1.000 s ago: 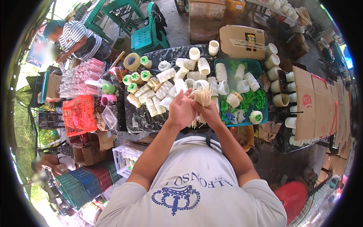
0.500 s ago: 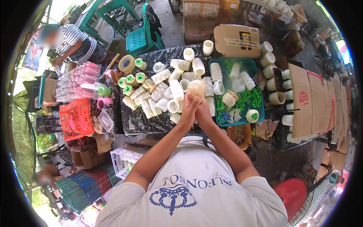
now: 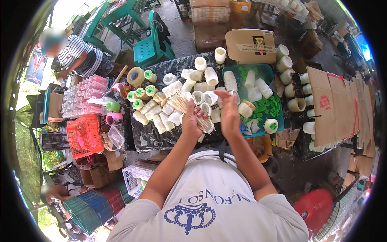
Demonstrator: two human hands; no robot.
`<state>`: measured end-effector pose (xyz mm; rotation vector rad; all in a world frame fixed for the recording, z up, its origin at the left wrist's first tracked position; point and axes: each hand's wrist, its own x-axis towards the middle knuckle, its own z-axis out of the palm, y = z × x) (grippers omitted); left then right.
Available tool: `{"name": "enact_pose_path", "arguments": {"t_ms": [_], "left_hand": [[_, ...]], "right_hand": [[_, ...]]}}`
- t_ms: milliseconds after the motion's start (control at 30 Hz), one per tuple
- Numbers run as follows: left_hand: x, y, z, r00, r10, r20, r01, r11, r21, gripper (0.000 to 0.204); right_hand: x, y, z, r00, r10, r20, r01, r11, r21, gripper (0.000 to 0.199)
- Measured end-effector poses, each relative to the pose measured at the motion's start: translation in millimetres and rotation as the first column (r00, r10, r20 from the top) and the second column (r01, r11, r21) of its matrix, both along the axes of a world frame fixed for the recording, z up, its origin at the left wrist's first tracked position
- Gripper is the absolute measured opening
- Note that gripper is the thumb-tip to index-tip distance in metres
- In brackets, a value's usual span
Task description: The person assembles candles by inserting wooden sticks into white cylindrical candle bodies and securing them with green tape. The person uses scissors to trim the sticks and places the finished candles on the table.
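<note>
My left hand is closed round a bundle of thin pale sticks. The bundle lies slanted in the grip, its upper ends fanned out toward the far left and its lower ends showing below the fingers. My right hand is apart from it, to the right, smeared a little by motion, with fingers stretched out and nothing seen in them. Beyond both hands, many white hollow cylinders lie or stand on the table with a black marbled cover. A few green-topped cylinders stand at their left.
A teal tray at the right holds white cylinders and green pieces. Left are a tape roll, pink-and-clear tubes and a red basket. Cardboard and a phone stand right. Another person is at the far left.
My hands have parted from round the upright bundle. The left hand has moved left with the sticks, which now tilt and fan out. The right hand has moved to the right and opened.
</note>
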<state>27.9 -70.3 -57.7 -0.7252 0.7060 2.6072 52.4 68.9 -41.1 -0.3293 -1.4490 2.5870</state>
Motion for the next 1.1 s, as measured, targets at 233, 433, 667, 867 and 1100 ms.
{"name": "enact_pose_path", "arguments": {"t_ms": [233,433,667,867,1100], "left_hand": [[-10,-21,9,1.0,0.013,-0.021,-0.012,1.0,0.023,0.035],[-8,-8,30,0.989,0.134,-0.061,-0.138,0.988,-0.075,0.031],[-10,-17,44,0.972,0.222,-0.073,-0.228,0.97,-0.088,0.032],[-8,-25,56,0.979,0.173,-0.11,-0.185,0.975,-0.119,0.041],[-6,-27,51,0.982,0.093,-0.165,-0.123,0.975,-0.184,0.04]], "right_hand": [[49,-8,-20,0.881,0.449,0.15,-0.466,0.877,0.114,0.053],[50,-45,-17,0.968,0.202,0.152,-0.207,0.978,0.016,0.043],[53,-47,-9,0.982,0.099,0.163,-0.128,0.975,0.179,0.03],[47,-43,5,0.996,0.066,0.068,-0.079,0.975,0.209,0.022],[33,-20,16,0.967,0.251,0.042,-0.212,0.704,0.677,0.017]]}}
